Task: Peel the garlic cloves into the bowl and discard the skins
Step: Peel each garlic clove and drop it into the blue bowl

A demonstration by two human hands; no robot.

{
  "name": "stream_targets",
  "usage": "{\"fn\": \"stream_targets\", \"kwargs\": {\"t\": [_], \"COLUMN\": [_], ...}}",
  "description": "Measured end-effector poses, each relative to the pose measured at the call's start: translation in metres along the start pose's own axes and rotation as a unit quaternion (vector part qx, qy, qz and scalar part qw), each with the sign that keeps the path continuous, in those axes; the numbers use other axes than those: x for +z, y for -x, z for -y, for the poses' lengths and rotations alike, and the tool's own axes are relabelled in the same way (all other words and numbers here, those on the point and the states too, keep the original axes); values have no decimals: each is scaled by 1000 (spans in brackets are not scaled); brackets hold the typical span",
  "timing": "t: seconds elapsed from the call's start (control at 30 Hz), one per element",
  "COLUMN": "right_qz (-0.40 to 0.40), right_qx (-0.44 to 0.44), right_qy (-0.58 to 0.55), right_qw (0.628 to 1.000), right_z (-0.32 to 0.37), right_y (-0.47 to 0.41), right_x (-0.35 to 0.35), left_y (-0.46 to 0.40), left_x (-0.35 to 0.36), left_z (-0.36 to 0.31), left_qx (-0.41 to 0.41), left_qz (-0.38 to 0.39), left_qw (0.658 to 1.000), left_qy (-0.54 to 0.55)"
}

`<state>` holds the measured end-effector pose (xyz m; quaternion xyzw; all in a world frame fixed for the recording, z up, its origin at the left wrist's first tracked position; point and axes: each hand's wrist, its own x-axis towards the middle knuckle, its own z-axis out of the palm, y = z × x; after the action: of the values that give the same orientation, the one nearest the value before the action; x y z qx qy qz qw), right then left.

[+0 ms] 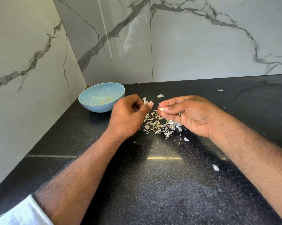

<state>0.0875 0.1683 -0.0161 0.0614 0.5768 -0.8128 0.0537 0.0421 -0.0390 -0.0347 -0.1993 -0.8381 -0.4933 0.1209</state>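
Quick count of what's on the counter: one blue bowl (101,96) at about 10 o'clock from the middle of the worktop, with two peeled garlic cloves (105,100) sitting in it, small yellowish bits close together. One more clove (160,109) is pinched in the right hand (192,114). Two hands total, the left hand (128,117) being the other one, with a scrap of skin (145,100) at its fingertips. One main heap of skins (159,125) between the hands, too many flakes to count properly. Around it I make out roughly four bigger stray flakes: one at 12 o'clock of the heap, one far off at 2 o'clock, one just at 5 o'clock, one further out at 4 o'clock, plus tiny specks.
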Motion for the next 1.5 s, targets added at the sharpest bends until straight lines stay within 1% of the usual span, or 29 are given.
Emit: {"fn": "stream_targets", "kwargs": {"t": [0.03, 0.1, 0.13, 0.2, 0.27, 0.4, 0.57, 0.7, 0.8, 0.87, 0.9, 0.97, 1.0, 1.03, 1.17, 1.27, 1.3, 1.4, 1.43, 1.47, 1.5], "right_qz": [3, 10, 11, 7, -4, -21, -17, -20, -26, -61, -90, -146, -150, -140, -106, -69, -70, -124, -134, -134, -127], "right_qx": [-6, -18, -24, -30, -32, -37, -63, -71, -82, -102, -121, -159, -169, -176, -211, -175, -174, -217, -225, -228, -224], "right_qy": [-1, -6, -7, -11, -23, -29, -28, 10, 60, 141, 194, 307, 346, 367, 407, 424, 439, 500, 503, 497, 481], "right_qw": [1000, 1000, 1000, 999, 999, 999, 997, 997, 995, 983, 969, 927, 911, 903, 882, 886, 879, 829, 824, 827, 838], "right_z": [0, 1, 1, 1, 1, 1, -1, 1, 2, 3, 3, 4, 4, 3, 3, 4, 3, 1, 1, 2, 3], "right_y": [0, 0, -1, 0, 0, 1, 3, 4, 7, 7, 5, 2, 1, 1, 3, 2, 2, 3, 4, 5, 5], "right_x": [0, 0, 0, 0, 1, 4, 7, 7, 9, 9, 7, 1, -1, -1, 5, 3, 1, 2, 4, 5, 5], "left_y": [0, 1, 1, 2, 4, 6, 5, 3, 2, 1, 2, 2, 2, 2, 2, 1, 2, 2, 2, 1, 1], "left_x": [-1, -1, -1, 2, 4, 5, 6, 6, 5, 5, 5, 5, 5, 5, 5, 4, 3, 3, 3, 3, 3], "left_z": [0, -1, 0, 1, -1, -1, -1, 1, 2, 3, 3, 3, 2, 2, 0, -1, -1, -3, -3, -3, -2], "left_qx": [14, 35, 49, 72, 78, 82, 87, 96, 83, 62, 50, 32, 26, 22, -6, -25, -30, -42, -45, -45, -44], "left_qz": [1, 34, 50, 74, 86, 74, 57, 52, 51, 45, 41, 37, 36, 36, 35, 38, 41, 50, 52, 52, 52], "left_qw": [1000, 994, 991, 987, 985, 985, 985, 985, 984, 984, 983, 983, 983, 983, 979, 977, 976, 974, 973, 973, 973], "left_qy": [23, 96, 115, 123, 124, 129, 135, 134, 150, 163, 169, 178, 179, 179, 199, 209, 212, 219, 219, 219, 219]}}
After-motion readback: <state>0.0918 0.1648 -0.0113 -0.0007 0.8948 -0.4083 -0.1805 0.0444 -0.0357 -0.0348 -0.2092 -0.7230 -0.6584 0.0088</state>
